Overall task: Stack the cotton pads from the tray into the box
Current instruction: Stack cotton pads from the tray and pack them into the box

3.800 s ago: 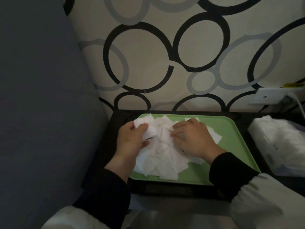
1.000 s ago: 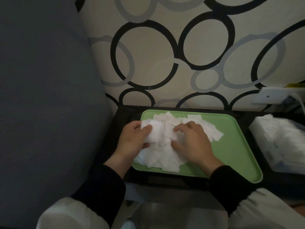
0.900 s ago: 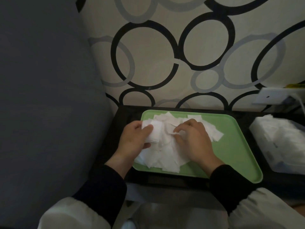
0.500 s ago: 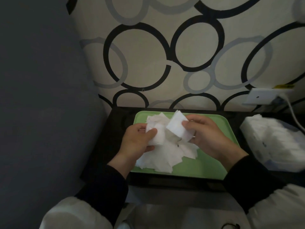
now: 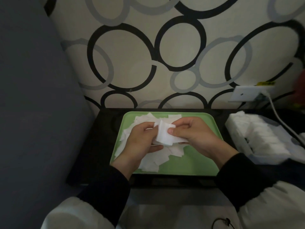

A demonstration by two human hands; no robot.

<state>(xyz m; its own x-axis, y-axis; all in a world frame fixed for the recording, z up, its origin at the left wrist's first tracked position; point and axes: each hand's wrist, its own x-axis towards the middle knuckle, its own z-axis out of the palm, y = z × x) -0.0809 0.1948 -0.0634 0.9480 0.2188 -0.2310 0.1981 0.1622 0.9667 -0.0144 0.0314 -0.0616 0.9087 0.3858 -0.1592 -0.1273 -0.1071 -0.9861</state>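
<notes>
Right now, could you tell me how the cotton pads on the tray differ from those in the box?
The tray pads lie loose on the green tray, overlapping at odd angles; the box pads sit packed in neat rows. The tray pads are partly hidden under the left hand and right hand; the box pads lie untouched. Both are white.

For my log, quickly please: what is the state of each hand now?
Left hand: holds pads.
Right hand: pinches a pad.

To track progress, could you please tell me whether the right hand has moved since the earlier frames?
Yes: the right hand has lifted off the pile on the green tray, pinching a cotton pad.
</notes>
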